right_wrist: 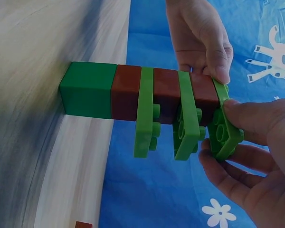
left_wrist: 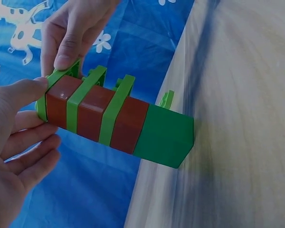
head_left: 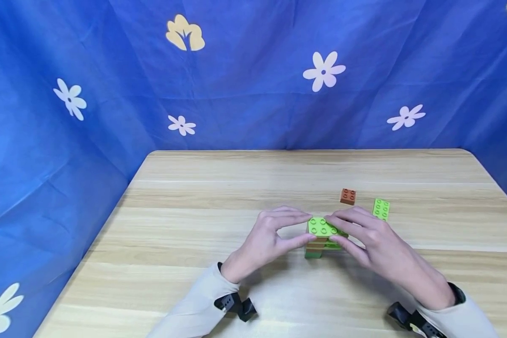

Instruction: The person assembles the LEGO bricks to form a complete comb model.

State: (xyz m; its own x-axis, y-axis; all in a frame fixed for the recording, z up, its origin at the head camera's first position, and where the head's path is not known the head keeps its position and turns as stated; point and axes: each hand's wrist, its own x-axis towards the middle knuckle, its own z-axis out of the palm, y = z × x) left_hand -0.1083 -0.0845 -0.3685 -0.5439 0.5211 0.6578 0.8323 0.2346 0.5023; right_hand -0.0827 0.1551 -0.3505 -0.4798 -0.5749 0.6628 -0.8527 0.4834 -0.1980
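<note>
Plate [head_left: 319, 227], lime green, lies on top of the upright tower [left_wrist: 127, 124] on the table [head_left: 219, 188], with its long axis running left to right between the two hands. Its left end sits over the column and its right end juts out past it, the same way as the two lime layers below; whether it is seated fully on the red brick under it, I cannot tell. The left hand [head_left: 270, 233] pinches the supported end, thumb on the near edge and fingers on the far one, so it is the hand nearer the column. The right hand [head_left: 373, 237] pinches the overhanging end the same way, nothing directly beneath that part but the next layer, with a gap between. Beyond the right hand lie a spare plate [head_left: 381, 209] and a red block [head_left: 348, 196], both apart from the tower; behind the table hangs a blue curtain [head_left: 245, 70].
</note>
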